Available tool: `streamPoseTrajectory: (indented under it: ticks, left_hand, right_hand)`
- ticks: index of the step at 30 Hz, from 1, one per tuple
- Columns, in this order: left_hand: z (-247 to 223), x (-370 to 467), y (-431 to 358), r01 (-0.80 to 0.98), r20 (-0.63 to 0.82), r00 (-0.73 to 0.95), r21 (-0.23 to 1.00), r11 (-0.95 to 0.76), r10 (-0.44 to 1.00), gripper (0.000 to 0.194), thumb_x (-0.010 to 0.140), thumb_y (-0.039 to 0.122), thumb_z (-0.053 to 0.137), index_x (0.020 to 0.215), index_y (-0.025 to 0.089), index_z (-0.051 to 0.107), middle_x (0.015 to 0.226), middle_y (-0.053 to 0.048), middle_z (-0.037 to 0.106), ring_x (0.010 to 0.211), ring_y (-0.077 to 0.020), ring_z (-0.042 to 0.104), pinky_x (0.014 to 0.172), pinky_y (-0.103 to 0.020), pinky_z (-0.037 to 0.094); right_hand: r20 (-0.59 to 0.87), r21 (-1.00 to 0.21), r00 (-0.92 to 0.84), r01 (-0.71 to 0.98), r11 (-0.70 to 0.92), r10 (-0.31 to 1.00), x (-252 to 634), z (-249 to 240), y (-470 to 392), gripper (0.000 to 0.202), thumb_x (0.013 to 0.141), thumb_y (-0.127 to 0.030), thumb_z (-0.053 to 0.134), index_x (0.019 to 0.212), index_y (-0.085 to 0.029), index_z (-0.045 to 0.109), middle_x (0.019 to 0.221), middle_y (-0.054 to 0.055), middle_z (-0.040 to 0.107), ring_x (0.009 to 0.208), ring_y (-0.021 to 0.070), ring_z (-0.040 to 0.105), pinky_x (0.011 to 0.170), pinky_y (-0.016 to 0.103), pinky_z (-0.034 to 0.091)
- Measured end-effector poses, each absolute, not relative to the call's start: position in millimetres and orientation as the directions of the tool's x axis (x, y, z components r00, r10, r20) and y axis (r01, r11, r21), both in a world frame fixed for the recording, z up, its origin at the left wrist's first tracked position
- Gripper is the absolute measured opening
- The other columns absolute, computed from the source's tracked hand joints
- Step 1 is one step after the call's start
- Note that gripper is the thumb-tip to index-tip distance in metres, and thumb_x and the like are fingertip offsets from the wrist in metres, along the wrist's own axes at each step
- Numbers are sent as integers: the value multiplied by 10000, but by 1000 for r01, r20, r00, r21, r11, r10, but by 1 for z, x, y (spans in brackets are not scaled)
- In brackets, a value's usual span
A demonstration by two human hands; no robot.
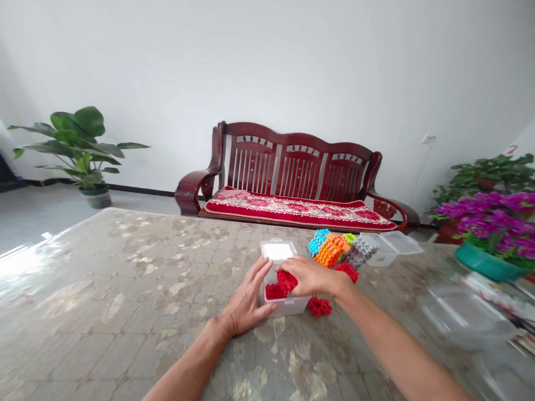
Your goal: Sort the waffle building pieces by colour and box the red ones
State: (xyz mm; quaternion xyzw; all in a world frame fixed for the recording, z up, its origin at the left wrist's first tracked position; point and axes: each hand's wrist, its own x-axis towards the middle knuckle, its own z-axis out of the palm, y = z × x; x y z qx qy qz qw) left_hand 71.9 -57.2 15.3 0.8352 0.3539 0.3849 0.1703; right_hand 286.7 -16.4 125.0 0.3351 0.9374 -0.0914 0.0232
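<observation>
A clear plastic box [290, 307] with its lid [277, 250] swung open at the back stands on the table. My left hand [247, 301] grips the box's left side, thumb along the front and fingers reaching toward the back. Over the box opening, my right hand [311, 274] is closed on red plastic building blocks [286, 282]. More red blocks [273, 291] lie inside the box. Right of the box, another red piece [320, 307] lies on the table, and a further red cluster [348, 271] sits beyond my right wrist.
Behind my right hand are blue [317, 241], orange [331, 250] and grey block clusters [360, 252], with some green. A second open plastic box [382, 253] stands beside them. Farther right are a clear container [466, 317] and a teal flower pot [487, 262]. A wooden bench [298, 161] stands behind the table.
</observation>
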Motion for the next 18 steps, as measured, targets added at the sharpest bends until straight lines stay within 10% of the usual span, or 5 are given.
streamPoseTrajectory:
  ticks: [18]
  left_hand:
    - [16, 72, -57, 456, 535, 454, 547, -702, 712, 831, 860, 566, 508, 1522, 243, 124, 1564, -147, 192, 1447, -316, 178, 1161, -515, 247]
  right_hand:
    - [-249, -141, -767, 633, 761, 592, 291, 129, -17, 486, 679, -109, 614, 1157, -192, 642, 1116, 78, 682, 1027, 234, 609, 853, 283, 443]
